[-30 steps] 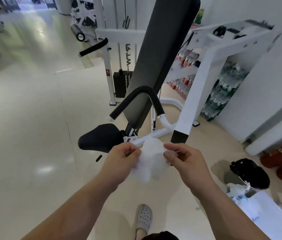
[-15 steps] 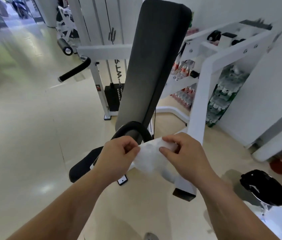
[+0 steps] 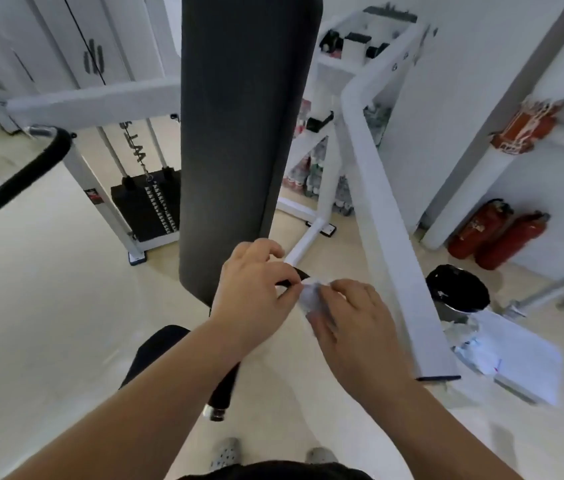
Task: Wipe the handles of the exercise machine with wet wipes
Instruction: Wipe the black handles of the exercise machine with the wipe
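Observation:
A white wet wipe point(image 3: 310, 296) is held between my two hands just above the near black handle point(image 3: 224, 389) of the exercise machine. My left hand point(image 3: 256, 287) pinches the wipe's left edge with thumb and fingers. My right hand point(image 3: 349, 318) lies over the wipe's right part, fingers curled on it. The handle's curved top shows as a dark strip point(image 3: 299, 273) between my hands; its lower end with a metal cap pokes out under my left forearm. A second black handle point(image 3: 22, 173) hangs at the left.
The tall black back pad point(image 3: 239, 133) rises straight ahead, with the black seat point(image 3: 157, 348) below it. A white frame arm point(image 3: 391, 237) slants down on the right. A black-lined bin point(image 3: 457, 289), a white box with wipes point(image 3: 516, 358) and two red extinguishers point(image 3: 495, 237) stand at the right.
I have stepped closer and the view tilts down more. Both hands have carried the wipe forward and down onto the top of the near handle, the wipe now more bunched.

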Action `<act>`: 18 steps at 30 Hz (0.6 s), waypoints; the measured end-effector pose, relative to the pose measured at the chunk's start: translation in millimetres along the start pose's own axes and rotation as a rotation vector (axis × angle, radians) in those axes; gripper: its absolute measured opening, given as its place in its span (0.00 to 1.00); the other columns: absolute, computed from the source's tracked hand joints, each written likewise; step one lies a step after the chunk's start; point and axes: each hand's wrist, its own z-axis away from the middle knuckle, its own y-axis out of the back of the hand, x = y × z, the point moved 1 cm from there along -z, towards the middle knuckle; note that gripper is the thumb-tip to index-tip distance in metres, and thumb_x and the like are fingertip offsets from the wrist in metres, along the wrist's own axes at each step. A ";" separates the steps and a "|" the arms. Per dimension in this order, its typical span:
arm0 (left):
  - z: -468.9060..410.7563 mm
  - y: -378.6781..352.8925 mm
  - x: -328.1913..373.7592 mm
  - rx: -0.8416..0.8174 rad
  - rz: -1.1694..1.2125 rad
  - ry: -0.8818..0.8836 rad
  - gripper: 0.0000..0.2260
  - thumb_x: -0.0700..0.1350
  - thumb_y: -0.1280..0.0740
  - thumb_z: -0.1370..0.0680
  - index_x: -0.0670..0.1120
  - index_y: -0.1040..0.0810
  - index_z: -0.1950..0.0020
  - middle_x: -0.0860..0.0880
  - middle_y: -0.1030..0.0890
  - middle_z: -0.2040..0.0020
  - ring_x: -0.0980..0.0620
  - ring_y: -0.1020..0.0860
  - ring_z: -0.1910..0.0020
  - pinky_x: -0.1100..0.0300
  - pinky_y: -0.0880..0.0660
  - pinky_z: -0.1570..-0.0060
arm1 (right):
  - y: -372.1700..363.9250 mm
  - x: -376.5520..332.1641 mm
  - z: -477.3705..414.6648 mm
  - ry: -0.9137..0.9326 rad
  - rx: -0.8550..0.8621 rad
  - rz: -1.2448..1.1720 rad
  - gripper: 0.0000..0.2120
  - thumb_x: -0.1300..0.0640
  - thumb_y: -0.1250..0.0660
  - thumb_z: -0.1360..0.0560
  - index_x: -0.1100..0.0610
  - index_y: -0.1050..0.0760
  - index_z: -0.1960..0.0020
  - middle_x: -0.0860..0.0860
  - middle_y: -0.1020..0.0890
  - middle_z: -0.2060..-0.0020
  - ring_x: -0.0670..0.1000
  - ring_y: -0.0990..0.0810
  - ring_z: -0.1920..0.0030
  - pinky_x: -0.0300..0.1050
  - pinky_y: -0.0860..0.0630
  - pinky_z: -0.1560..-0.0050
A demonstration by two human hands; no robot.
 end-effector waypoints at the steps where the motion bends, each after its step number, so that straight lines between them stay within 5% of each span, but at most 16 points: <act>1: -1.0 1.9 -7.3 -0.022 0.029 -0.030 0.04 0.48 0.24 0.28 0.53 0.13 0.55 0.52 0.21 0.48 0.47 0.24 0.47 0.50 0.24 0.47 | -6.7 -6.2 1.8 -0.035 -0.015 -0.012 0.20 0.48 0.39 0.21 0.58 0.24 0.34 0.54 0.19 0.44 0.56 0.21 0.46 0.52 0.20 0.48; 4: 2.5 8.4 -30.9 -0.100 0.148 -0.083 0.12 0.47 0.25 0.26 0.52 0.17 0.44 0.53 0.21 0.46 0.51 0.24 0.45 0.57 0.28 0.40 | -15.3 -15.6 8.6 -0.164 0.010 -0.011 0.23 0.49 0.43 0.19 0.60 0.28 0.29 0.55 0.18 0.40 0.56 0.19 0.46 0.49 0.20 0.48; 8: 16.1 21.3 -67.3 -0.175 0.209 -0.049 0.16 0.49 0.30 0.24 0.52 0.21 0.36 0.56 0.21 0.41 0.56 0.25 0.41 0.62 0.33 0.38 | -23.6 -29.2 41.2 -0.234 -0.020 0.179 0.31 0.42 0.46 0.19 0.60 0.38 0.23 0.58 0.30 0.26 0.55 0.34 0.27 0.54 0.34 0.27; 11: 22.5 25.5 -87.5 -0.282 0.305 0.014 0.16 0.53 0.33 0.24 0.53 0.20 0.37 0.60 0.19 0.46 0.59 0.21 0.48 0.59 0.23 0.45 | -32.4 -35.1 60.0 -0.283 -0.127 0.283 0.35 0.39 0.50 0.19 0.62 0.46 0.20 0.60 0.42 0.21 0.58 0.46 0.20 0.61 0.44 0.22; 18: 19.2 23.8 -96.2 -0.383 0.579 0.203 0.14 0.46 0.25 0.25 0.57 0.18 0.41 0.60 0.16 0.59 0.57 0.19 0.59 0.57 0.20 0.50 | -32.2 -42.3 23.7 -0.344 -0.004 0.046 0.26 0.46 0.57 0.15 0.53 0.42 0.20 0.57 0.37 0.22 0.54 0.41 0.21 0.53 0.46 0.21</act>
